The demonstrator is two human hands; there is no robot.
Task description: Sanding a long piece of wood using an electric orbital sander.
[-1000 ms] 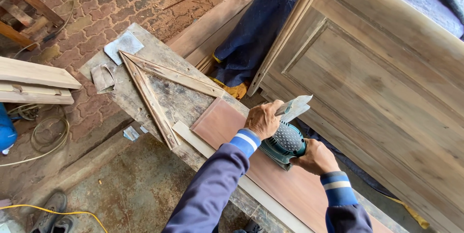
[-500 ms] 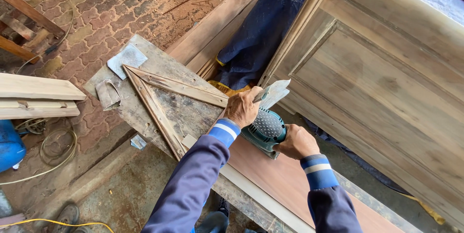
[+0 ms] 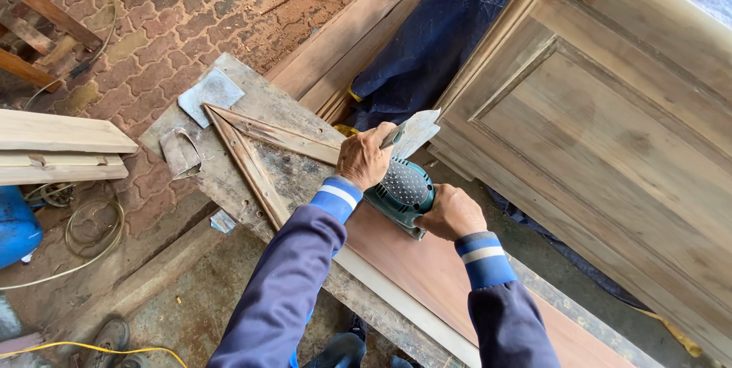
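Both hands grip a green sander (image 3: pixel 402 191) that sits on a reddish board (image 3: pixel 427 273) lying along the table (image 3: pixel 229 173): the left hand (image 3: pixel 364 158) is closed over the sander's far end, also pinching a grey sheet of sandpaper (image 3: pixel 418 133), and the right hand (image 3: pixel 451 214) is wrapped round its near end. A wooden triangle (image 3: pixel 255 156) lies on the table just left of the hands, with two more sandpaper pieces (image 3: pixel 210 93) beyond it. A large wooden door (image 3: pixel 610 131) leans at the right.
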